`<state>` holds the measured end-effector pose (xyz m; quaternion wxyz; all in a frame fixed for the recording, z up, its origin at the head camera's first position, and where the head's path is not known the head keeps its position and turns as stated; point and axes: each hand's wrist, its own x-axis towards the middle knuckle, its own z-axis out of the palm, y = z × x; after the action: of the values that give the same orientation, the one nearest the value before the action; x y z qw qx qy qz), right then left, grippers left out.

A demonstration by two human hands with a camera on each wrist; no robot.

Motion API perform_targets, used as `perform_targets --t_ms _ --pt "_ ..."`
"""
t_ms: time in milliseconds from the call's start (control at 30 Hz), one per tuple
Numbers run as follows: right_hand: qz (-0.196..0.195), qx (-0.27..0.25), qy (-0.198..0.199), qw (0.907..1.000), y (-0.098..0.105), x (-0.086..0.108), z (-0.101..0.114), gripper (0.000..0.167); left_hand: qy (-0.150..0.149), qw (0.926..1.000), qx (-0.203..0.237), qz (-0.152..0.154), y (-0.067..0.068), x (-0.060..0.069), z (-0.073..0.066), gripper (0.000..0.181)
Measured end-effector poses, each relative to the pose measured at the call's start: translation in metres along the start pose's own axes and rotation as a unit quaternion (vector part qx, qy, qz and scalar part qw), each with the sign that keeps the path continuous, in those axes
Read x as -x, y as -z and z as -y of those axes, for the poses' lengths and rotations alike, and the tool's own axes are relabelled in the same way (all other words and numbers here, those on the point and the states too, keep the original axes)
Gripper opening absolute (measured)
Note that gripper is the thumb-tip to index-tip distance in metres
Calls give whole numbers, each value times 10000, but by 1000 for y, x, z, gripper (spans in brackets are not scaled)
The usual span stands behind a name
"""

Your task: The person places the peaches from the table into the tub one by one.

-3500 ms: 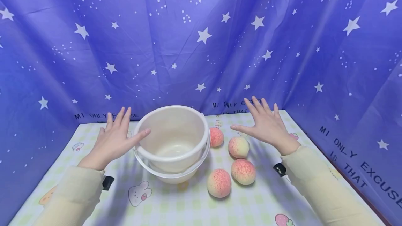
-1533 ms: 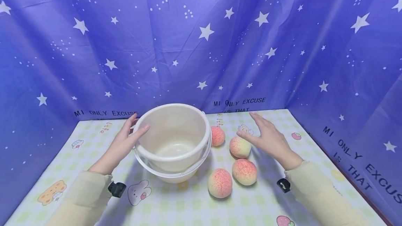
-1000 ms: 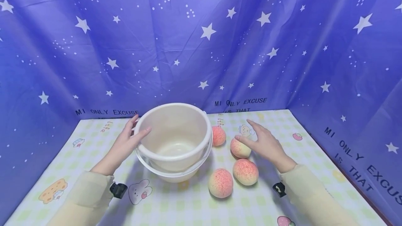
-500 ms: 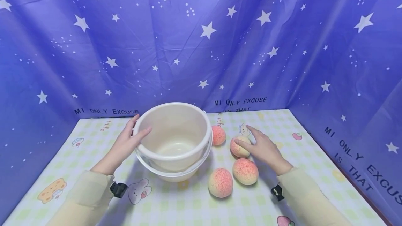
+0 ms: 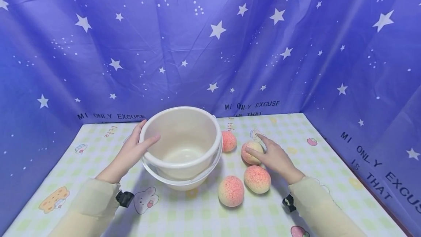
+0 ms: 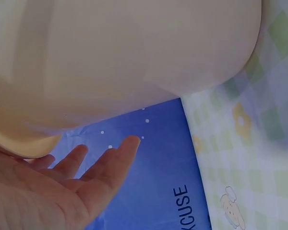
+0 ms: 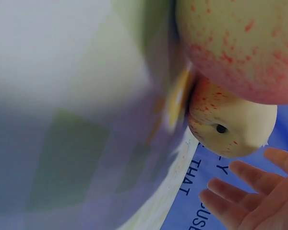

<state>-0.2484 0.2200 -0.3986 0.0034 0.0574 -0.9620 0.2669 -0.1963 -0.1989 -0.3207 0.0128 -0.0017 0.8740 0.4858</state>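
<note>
Four peaches (image 5: 231, 191) lie on the table (image 5: 269, 215) beside the bucket (image 5: 184, 131). Right hand (image 5: 279, 158): grip spread about one peach (image 5: 254, 145). Left hand (image 5: 127, 150): spread at the bucket. Off-centre closure could roll the peach away.

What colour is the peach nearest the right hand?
The peach is pale yellow with reddish speckles, clearest in the head view.
</note>
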Motion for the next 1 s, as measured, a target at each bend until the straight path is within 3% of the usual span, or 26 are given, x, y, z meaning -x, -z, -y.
perform_targets --t_ms 333,1000 --pt "172 -461 47 9988 -8 -2 -2 99 -15 9996 277 -21 -4 -3 -1 88" --pt "131 -684 85 9975 -16 -6 1 92 147 9977 626 -199 -10 -1 -3 93"
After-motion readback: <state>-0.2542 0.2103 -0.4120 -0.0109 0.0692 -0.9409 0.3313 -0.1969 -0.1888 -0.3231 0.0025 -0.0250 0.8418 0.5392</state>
